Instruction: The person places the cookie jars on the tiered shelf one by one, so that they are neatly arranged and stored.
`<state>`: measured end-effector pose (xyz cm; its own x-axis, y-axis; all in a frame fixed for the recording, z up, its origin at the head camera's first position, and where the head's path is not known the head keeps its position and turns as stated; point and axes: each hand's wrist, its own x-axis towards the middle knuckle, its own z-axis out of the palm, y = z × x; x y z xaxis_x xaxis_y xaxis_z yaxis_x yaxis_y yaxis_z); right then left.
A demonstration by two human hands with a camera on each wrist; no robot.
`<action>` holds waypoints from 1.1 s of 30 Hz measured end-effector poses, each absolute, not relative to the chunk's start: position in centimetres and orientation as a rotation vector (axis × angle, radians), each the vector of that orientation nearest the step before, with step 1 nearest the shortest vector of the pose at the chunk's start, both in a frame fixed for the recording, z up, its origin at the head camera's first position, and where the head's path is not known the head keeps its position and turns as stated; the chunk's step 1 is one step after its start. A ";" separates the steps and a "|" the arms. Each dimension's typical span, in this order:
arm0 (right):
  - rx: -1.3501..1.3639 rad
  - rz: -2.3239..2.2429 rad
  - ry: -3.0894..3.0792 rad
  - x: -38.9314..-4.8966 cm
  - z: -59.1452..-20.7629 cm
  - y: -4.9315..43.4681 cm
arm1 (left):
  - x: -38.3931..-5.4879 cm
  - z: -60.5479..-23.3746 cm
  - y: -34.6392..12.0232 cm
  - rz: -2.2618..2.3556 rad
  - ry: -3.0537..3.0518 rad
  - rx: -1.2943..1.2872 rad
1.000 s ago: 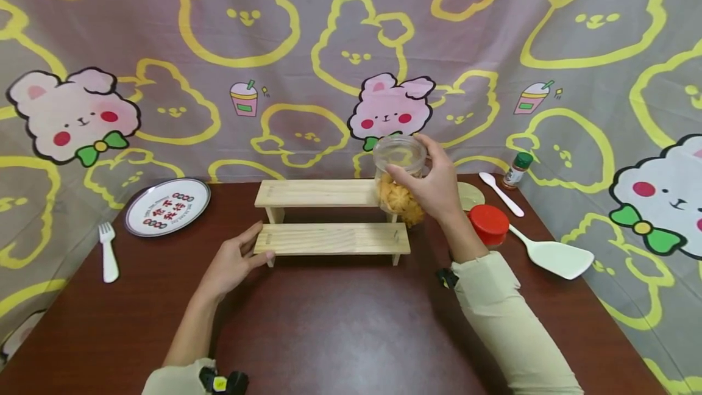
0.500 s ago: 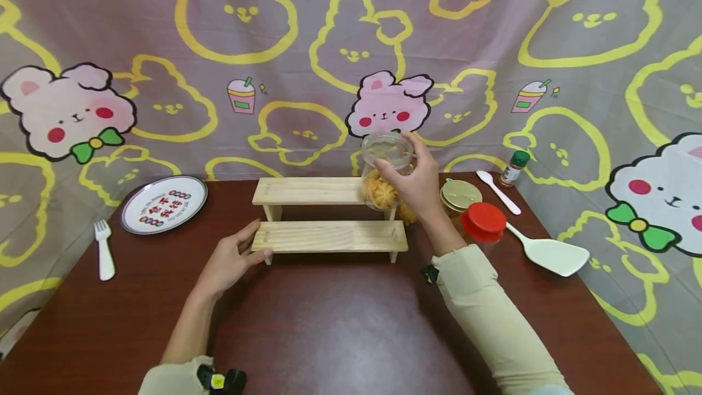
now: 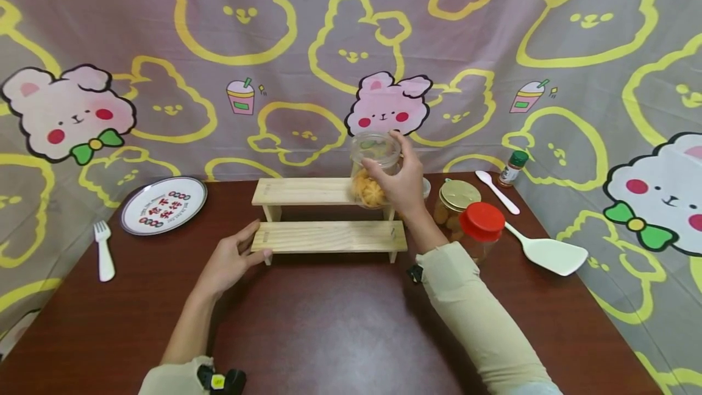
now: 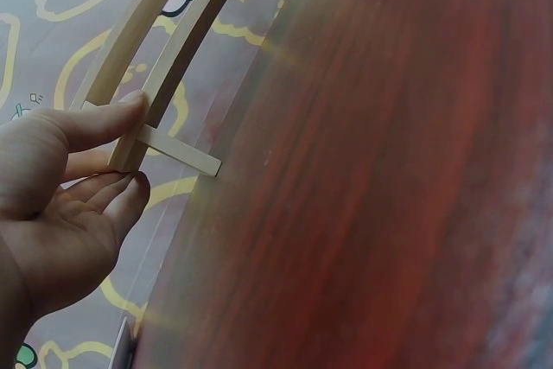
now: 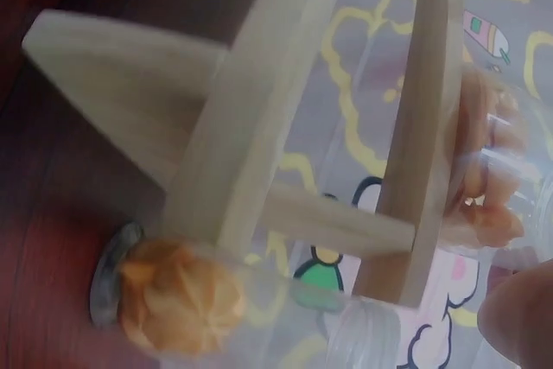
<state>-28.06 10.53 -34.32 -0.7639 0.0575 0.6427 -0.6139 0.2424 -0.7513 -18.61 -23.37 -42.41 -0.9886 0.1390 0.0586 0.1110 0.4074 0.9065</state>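
Note:
A two-tier wooden rack (image 3: 329,236) stands near the back of the table. My left hand (image 3: 233,261) grips the left end of its lower board; in the left wrist view the thumb (image 4: 108,123) lies on one side and curled fingers on the other. My right hand (image 3: 403,178) holds a clear jar (image 3: 375,150) by its upper part, thumb in front. Orange swirl-shaped cookies (image 3: 368,191) fill its lower part. The jar is upright at the right end of the upper board (image 3: 307,191), and appears to rest on it. Only a fingertip (image 5: 523,317) shows in the right wrist view.
Right of the rack stand a gold-lidded jar (image 3: 459,195) and a red-lidded jar (image 3: 482,222), near a white spatula (image 3: 554,256), a white spoon (image 3: 498,192) and a green-capped bottle (image 3: 513,169). Another cookie jar (image 5: 186,300) sits low by the rack. Left lie a plate (image 3: 164,206) and fork (image 3: 105,252).
My right hand has moved left with the jar, from beyond the rack's right end to over the upper board's right end. The gold-lidded jar came into view. My left hand stays put.

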 end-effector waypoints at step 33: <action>0.590 1.637 -1.968 -29.5 -34.2 3.8 | -18.5 -42.4 -23.5 1.730 2.559 0.214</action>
<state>-29.45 3.75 -34.18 -0.7761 -0.0081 0.6305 -0.6215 0.1792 -0.7627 -18.53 -23.48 -42.37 -0.9894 0.1396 0.0400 0.0891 0.3662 0.9263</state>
